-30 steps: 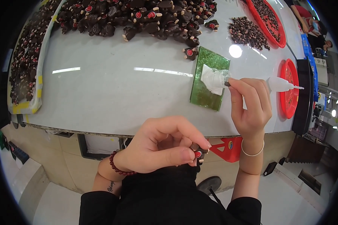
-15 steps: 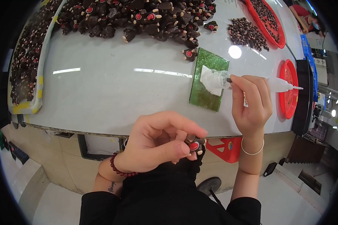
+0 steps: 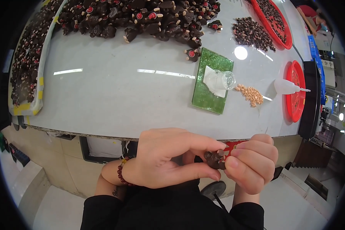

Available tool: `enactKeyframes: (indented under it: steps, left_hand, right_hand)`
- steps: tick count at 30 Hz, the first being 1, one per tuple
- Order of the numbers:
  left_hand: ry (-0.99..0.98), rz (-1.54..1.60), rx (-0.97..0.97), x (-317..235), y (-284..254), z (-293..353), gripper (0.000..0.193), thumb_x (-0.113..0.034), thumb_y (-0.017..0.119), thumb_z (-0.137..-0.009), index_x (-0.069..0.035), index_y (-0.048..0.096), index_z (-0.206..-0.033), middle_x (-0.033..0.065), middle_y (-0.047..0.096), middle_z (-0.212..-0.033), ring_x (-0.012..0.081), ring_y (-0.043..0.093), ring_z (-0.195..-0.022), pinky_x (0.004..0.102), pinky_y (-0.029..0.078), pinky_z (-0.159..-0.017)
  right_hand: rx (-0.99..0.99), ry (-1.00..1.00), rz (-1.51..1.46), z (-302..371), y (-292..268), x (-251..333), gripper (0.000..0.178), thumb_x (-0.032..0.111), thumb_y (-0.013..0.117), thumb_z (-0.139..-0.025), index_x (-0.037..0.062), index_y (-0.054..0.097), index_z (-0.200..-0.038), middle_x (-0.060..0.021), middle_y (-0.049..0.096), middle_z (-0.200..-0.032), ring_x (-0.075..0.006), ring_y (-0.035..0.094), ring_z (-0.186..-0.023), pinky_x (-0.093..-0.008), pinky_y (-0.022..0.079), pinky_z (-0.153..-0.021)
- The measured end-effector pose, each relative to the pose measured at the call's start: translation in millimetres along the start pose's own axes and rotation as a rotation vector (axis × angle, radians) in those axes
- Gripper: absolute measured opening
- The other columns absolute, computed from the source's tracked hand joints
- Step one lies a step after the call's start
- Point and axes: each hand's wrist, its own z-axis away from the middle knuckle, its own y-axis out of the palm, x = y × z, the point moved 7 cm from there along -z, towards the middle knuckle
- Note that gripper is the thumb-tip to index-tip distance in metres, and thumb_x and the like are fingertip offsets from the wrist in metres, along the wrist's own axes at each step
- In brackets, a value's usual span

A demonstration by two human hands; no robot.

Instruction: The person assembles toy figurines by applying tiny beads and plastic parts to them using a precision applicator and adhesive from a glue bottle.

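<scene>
Just past the table's near edge, my left hand (image 3: 172, 159) pinches a small dark brown figurine (image 3: 215, 159) between thumb and fingers. Knobs and a stubby limb stick out from its body. My right hand (image 3: 253, 163) is closed, with thumb and forefinger pressed against the figurine's right side. Whatever lies between those fingertips is hidden. Beyond the hands, a small clear jar (image 3: 227, 80) rests on white tissue (image 3: 212, 82) over a green glass-like slab (image 3: 209, 101). Right of the jar lies a little pile of tan bits (image 3: 251, 95).
Many brown figurines with red patches (image 3: 153, 23) heap along the back. A long tray (image 3: 42, 76) of similar pieces runs down the left. At right are a pile of small dark pieces (image 3: 253, 34), red trays (image 3: 291, 38) (image 3: 301, 103) and a white nozzle bottle (image 3: 285, 87). Another person sits far right.
My right hand has come back from the jar, where it held a small dark piece, to the figurine. My left hand has shifted right and turned the figurine, whose red patch no longer shows.
</scene>
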Motion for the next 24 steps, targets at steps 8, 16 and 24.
enactKeyframes:
  steps: [8,16,24]
  left_hand:
    - [0.050,-0.141,-0.023,-5,-2,0,0.038,-0.010,0.084,-0.065,-0.001,0.069,-0.098,0.0046,0.065,-0.067,0.0096,0.058,-0.053,0.0192,0.041,-0.049]
    - [0.146,-0.053,-0.046,-5,-1,-1,0.031,-0.003,0.079,-0.069,0.001,0.068,-0.099,0.0110,0.067,-0.078,0.0167,0.064,-0.066,0.0237,0.051,-0.058]
    - [0.155,0.018,-0.065,-6,1,0,0.026,0.001,0.074,-0.073,0.001,0.068,-0.098,0.0126,0.065,-0.082,0.0145,0.064,-0.065,0.0203,0.050,-0.057]
  right_hand:
    - [0.025,0.025,0.003,-5,1,0,0.027,0.001,0.074,-0.062,0.0075,0.066,-0.087,-0.0010,0.059,-0.084,-0.0150,0.058,-0.071,-0.0245,0.042,-0.054]
    - [0.025,0.278,-0.261,-5,2,-15,0.025,-0.001,0.076,-0.060,0.0049,0.066,-0.082,-0.0041,0.062,-0.077,-0.0178,0.060,-0.066,-0.0266,0.046,-0.054]
    - [0.095,0.461,-0.444,-2,11,-31,0.026,0.002,0.080,-0.058,0.0043,0.063,-0.077,-0.0065,0.062,-0.077,-0.0188,0.058,-0.066,-0.0273,0.046,-0.055]
